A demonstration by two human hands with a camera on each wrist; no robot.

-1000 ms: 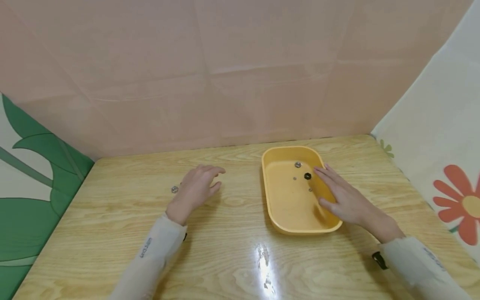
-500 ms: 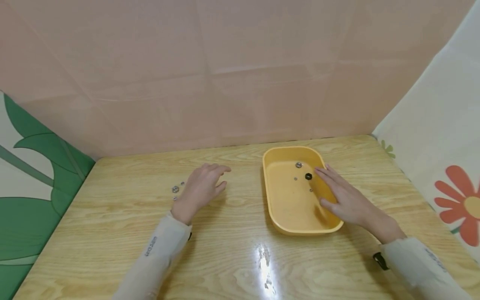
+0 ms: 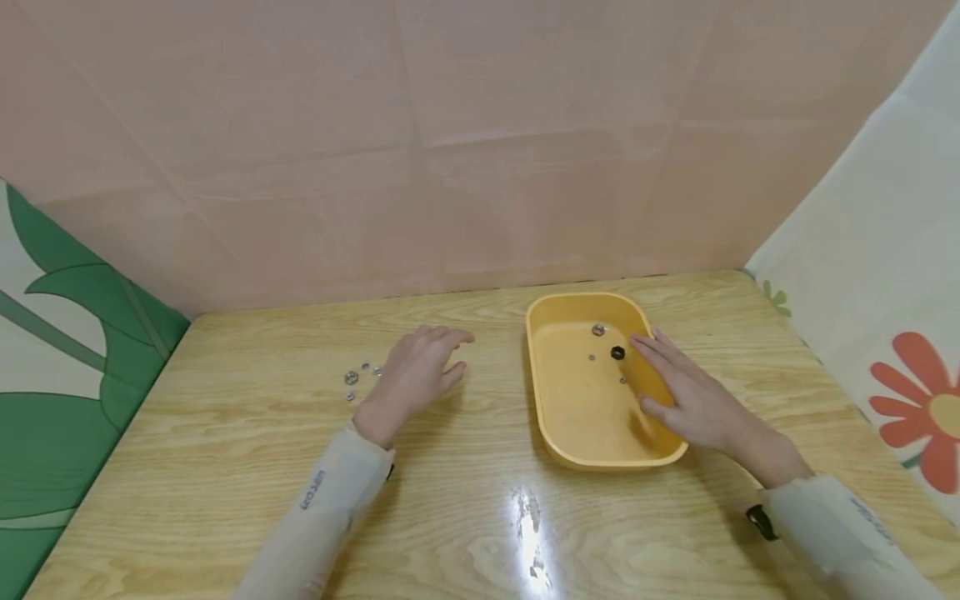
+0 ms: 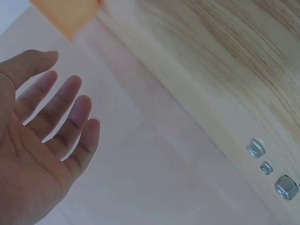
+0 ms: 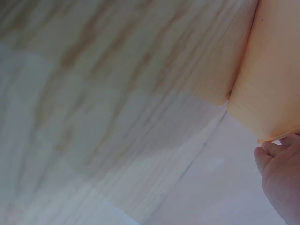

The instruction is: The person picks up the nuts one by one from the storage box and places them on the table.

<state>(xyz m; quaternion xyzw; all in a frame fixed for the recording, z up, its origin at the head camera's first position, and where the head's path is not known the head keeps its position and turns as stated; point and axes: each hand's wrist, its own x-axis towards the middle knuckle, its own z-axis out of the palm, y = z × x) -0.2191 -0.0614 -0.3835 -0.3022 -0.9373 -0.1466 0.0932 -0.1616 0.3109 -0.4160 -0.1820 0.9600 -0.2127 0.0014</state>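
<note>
My left hand hovers over the table between the loose nuts and the tray, holding nothing. Its palm and loosely bent fingers show in the left wrist view. Just left of it lie several silver nuts, among them a larger hex nut and a small nut. My right hand rests on the right rim of a yellow tray, fingers fairly straight, thumb over the inside. Within the tray are a black nut, a silver nut and two tiny nuts.
The wood-grain table ends at a pinkish backdrop. Printed sheets stand at both sides, with green leaves on the left and a red flower on the right.
My left hand has moved to the right, away from the loose nuts, and several small ones it covered now show. My right hand stays at the tray rim.
</note>
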